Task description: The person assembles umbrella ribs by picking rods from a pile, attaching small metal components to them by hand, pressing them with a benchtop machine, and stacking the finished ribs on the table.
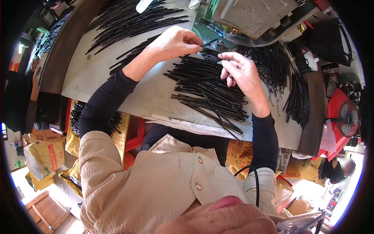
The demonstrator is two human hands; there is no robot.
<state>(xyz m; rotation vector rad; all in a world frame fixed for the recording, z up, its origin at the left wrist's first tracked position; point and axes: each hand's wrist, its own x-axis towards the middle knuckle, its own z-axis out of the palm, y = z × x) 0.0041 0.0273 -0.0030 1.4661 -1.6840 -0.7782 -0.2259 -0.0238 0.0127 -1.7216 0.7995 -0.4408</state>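
Note:
My left hand [174,43] is closed in a pinch at the front of the machine, on a thin black strip [210,41] that sticks out past its fingertips. A short gap to the right of it, my right hand [242,70] is also closed, thumb against fingers; what it pinches is too small to make out. Below the hands lies a loose pile of black strips [202,80] on the pale worktable [150,91]. Beside my right hand, a tangle of thin black pieces [267,64] spreads over the table.
A machine with a grey metal cover [253,15] stands at the far side. More black strips [130,25] lie far left, and another bundle [298,99] lies at the right. Dark wooden edging [64,50] bounds the table. A fan [348,118] and yellow sacks [46,158] stand around.

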